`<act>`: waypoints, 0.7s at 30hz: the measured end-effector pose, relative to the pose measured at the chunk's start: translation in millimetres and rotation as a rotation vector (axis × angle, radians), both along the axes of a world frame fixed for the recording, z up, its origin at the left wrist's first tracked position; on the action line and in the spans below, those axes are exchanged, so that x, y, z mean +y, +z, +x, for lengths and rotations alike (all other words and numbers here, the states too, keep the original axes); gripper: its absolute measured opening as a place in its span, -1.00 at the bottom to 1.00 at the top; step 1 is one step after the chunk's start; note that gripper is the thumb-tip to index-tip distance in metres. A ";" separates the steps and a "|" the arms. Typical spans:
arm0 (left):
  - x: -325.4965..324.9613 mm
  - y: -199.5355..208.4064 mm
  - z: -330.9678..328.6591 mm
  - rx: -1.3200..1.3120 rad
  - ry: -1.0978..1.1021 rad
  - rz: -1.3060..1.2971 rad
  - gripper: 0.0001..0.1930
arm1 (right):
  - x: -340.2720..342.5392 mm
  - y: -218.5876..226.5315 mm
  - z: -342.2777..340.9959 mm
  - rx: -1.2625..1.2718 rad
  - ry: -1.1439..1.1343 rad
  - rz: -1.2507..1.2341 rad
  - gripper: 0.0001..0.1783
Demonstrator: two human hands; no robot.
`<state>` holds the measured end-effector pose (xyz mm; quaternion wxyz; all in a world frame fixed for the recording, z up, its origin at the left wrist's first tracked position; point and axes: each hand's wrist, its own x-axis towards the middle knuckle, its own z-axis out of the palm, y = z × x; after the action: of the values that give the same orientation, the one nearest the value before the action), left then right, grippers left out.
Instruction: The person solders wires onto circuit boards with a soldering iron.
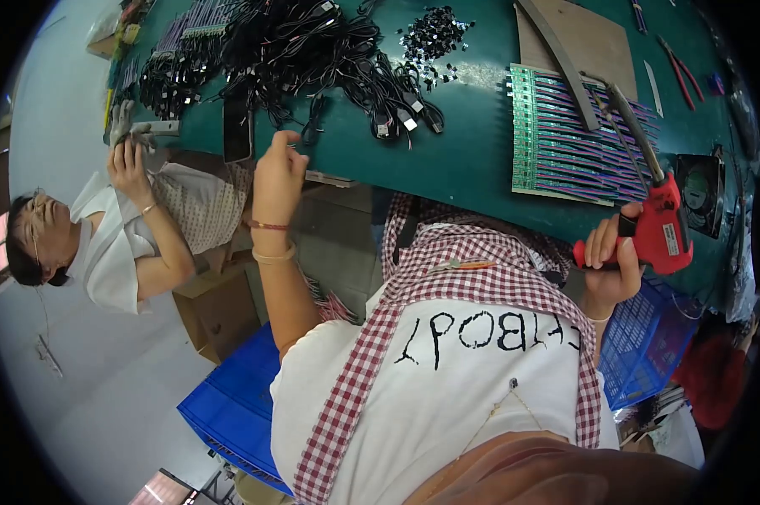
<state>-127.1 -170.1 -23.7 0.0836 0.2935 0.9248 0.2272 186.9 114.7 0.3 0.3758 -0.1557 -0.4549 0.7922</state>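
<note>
My right hand (611,252) is wrapped round the handle of a red soldering gun (668,225), at the right by the table edge. The gun's metal tip end reaches up over the pink-and-purple wires (582,151) attached to a green circuit board panel (527,126). My left hand (280,172) is raised at the table's near edge, fingers loosely curled with thumb and forefinger apart, and nothing shows between them. Just right of its fingertips lies a small bundled black cable (313,118). A large heap of black USB cables (312,50) spreads beyond it.
Small black parts (434,42) lie in a pile at the far middle. Pliers (681,71), a fan (701,189) and a curved grey strip (565,63) are at the right. Another person (136,202) works at the left, near a phone (238,126). Blue crates (228,412) stand below.
</note>
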 end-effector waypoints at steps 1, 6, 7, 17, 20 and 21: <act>7.1 -0.2 9.8 -0.018 -0.001 0.016 -0.67 | -1.4 -0.5 -1.3 -0.006 -0.007 0.002 -0.59; 30.3 -1.1 17.4 -0.167 -0.202 0.313 -0.71 | -1.3 -3.5 -4.5 -0.011 0.018 -0.010 -0.59; 29.5 2.5 8.0 0.123 -0.262 0.098 -0.68 | -1.7 -4.3 -3.7 -0.010 0.017 -0.011 -0.58; 60.4 1.0 1.5 0.451 -0.604 0.026 -0.79 | -0.2 -7.3 1.3 -0.049 -0.003 -0.066 -0.61; 64.7 16.8 20.7 0.103 -0.518 0.230 -0.86 | -5.4 -2.2 -1.2 -0.045 -0.041 -0.066 -0.59; 71.4 24.1 34.0 -0.107 -0.440 0.323 -0.89 | -10.1 -0.1 -4.5 -0.137 -0.080 -0.018 -0.57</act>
<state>-93.1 -98.7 0.4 0.1319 0.4842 0.7849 0.3636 182.4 104.7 0.1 0.3738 -0.2306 -0.4660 0.7681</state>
